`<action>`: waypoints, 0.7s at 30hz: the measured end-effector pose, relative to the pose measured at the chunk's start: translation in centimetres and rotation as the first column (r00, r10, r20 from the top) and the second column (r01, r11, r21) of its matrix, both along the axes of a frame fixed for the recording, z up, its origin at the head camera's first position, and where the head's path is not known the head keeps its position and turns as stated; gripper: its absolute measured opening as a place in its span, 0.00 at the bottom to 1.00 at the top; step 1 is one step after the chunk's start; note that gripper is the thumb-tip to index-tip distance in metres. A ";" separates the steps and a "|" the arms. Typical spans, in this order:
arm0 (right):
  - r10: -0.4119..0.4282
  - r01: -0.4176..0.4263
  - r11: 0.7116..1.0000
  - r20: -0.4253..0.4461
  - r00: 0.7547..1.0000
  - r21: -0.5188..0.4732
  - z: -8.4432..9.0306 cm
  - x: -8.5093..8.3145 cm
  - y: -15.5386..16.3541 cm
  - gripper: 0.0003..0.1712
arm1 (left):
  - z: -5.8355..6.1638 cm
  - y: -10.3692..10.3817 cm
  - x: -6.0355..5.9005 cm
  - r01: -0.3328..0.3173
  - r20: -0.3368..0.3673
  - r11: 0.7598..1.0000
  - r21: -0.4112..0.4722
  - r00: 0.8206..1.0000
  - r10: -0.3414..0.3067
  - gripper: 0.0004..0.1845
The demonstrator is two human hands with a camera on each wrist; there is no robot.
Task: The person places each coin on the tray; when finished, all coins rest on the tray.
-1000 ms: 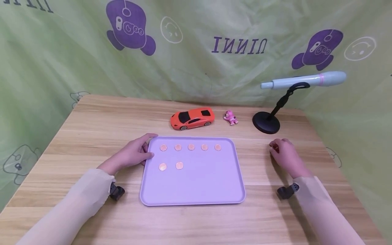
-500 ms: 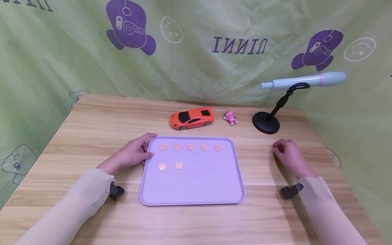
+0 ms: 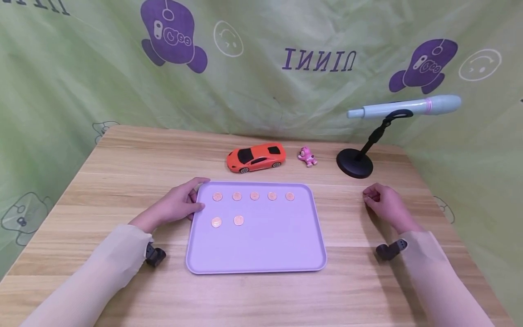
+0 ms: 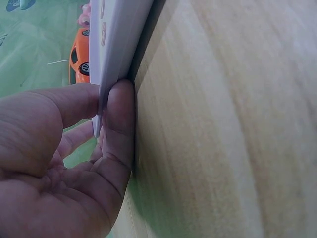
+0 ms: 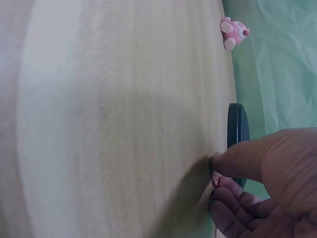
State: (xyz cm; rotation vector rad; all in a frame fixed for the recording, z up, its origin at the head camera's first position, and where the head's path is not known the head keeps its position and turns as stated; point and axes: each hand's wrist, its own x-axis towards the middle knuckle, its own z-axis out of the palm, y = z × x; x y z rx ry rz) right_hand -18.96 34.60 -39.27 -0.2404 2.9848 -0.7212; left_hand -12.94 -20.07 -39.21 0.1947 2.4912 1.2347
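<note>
A copper-colored coin (image 5: 215, 178) was at the wood-grain tabletop (image 3: 351, 290), off to the right of the tray, pinched between thumb and fingertips of the right hand (image 3: 386, 205), which had edged slightly farther from the tray over the last second. The lilac tray (image 3: 282, 245) had kept its seven coins (image 3: 239, 220), five behind two, so none had been added, while the left hand (image 3: 173, 206) gripped its left rim.

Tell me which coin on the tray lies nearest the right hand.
The coin at the right end of the far, five-coin row on the lilac tray; the tray's other six all lie farther left, away from the right hand.
</note>
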 end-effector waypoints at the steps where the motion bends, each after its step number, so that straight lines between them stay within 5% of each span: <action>1: 0.001 -0.001 1.000 0.009 1.000 -0.004 0.0 -0.1 0.0 0.10 | 0.0 0.0 0.0 0.000 0.000 1.000 0.000 1.000 0.000 0.37; 21: -0.016 0.006 0.997 -0.132 0.991 -0.075 -0.2 0.9 -0.4 0.09 | 0.0 0.0 0.0 -0.005 -0.001 1.000 0.011 1.000 0.005 0.38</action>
